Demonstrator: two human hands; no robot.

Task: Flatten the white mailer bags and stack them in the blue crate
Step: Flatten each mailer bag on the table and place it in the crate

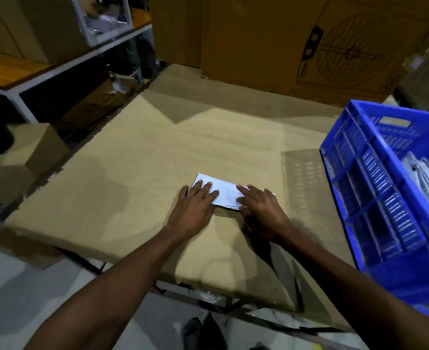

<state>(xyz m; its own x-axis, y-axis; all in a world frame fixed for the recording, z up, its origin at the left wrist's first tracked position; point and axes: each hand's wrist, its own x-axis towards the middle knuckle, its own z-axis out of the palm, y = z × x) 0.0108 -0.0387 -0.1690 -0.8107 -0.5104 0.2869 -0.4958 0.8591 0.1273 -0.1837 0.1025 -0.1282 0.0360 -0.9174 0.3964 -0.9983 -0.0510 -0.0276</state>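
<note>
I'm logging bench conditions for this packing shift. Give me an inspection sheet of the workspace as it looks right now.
Surface: cardboard-covered table, worn along its near edge.
Job's things: one white mailer bag flat on the table; blue crate at right, already holding white bags.
Clutter: nothing seen on the table.
Grippers: left hand and right hand press the bag with straight fingers.
Cables: nothing seen.
Surroundings: large cardboard boxes behind; white shelf rack at left.

Dim room — tall cardboard boxes (296,39) behind, white metal shelving (64,59) left.
</note>
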